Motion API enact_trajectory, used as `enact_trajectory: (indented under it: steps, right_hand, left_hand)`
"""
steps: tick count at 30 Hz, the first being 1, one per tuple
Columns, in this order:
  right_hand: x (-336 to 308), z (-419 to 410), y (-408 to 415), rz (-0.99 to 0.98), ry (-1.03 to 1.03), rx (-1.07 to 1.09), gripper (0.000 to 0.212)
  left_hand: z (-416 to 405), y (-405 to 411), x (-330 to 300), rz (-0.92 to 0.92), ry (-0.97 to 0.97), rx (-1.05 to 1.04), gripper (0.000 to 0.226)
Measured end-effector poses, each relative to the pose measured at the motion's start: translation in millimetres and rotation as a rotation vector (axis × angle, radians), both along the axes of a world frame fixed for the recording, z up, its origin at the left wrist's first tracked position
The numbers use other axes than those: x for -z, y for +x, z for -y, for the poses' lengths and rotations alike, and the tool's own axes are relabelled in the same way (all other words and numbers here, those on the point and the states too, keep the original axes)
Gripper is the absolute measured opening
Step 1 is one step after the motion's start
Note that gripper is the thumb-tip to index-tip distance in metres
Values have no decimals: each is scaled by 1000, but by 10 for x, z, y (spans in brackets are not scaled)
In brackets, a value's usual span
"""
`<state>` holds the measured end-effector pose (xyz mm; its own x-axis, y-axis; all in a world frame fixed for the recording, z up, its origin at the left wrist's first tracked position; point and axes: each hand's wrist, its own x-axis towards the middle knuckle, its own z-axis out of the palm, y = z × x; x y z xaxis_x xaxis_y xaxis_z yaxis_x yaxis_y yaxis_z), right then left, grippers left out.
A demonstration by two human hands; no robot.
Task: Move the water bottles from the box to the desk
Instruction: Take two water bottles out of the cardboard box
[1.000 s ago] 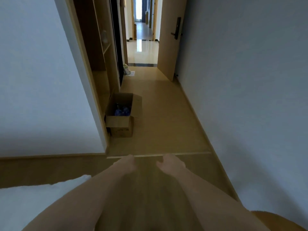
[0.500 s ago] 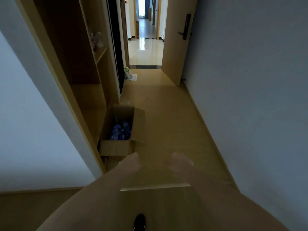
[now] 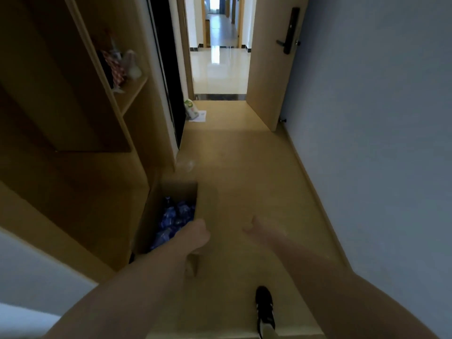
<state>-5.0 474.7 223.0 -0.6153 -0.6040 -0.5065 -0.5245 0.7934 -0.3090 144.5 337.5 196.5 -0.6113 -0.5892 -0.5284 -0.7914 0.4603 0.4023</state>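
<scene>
An open cardboard box [image 3: 181, 189] stands on the hallway floor against a wooden shelf unit. Several water bottles with blue labels [image 3: 175, 217] lie inside it. My left hand [image 3: 197, 234] hangs just above the box's near right corner, fingers curled into a loose fist, holding nothing. My right hand [image 3: 260, 230] is to the right of the box over bare floor, fingers spread and empty. The desk is not in view.
A wooden shelf unit [image 3: 102, 133] with small items lines the left side. A blue-grey wall [image 3: 379, 143] runs along the right. An open door [image 3: 271, 64] and a white bag [image 3: 191, 109] lie ahead. My black shoe [image 3: 264, 304] is on the floor below.
I have walked down the hallway toward the box, which is now close below me. Both hands have reached forward, the left one arriving over the box's near corner.
</scene>
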Motion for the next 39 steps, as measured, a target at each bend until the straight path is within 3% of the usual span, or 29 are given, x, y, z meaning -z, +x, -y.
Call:
enact_trajectory:
  steps: [4, 7, 12, 15, 18, 20, 22, 28, 39]
  right_hand:
    - [162, 618, -718, -19, -1, -122, 53]
    - [127, 1071, -1133, -6, 36, -262, 50]
    - [24, 1893, -1512, 27, 35, -475, 30]
    - [89, 2359, -1465, 61, 88, -618, 37]
    - [227, 2856, -1324, 66, 95, -751, 37]
    - [329, 3158, -1218, 94, 99, -810, 25]
    - [427, 3442, -1114, 77, 108, -862, 32]
    - [682, 4107, -786, 54, 236, -1051, 27]
    - [1242, 4656, -604, 59, 364, -1376, 29]
  left_hand:
    - [530, -529, 122, 3, -18, -91, 18]
    - [843, -784, 76, 27, 7, -177, 26]
    - [1298, -968, 53, -18, 56, -389, 14]
    - [1518, -821, 137, 8, 124, -527, 18]
    - [1735, -606, 312, 43, 178, -659, 41]
    - [1896, -492, 451, 72, 195, -735, 35]
    - [2067, -403, 566, 50, 206, -829, 22]
    - [2349, -214, 835, -2, 287, -1031, 30]
    - [2219, -209, 1099, 132, 311, -1355, 12]
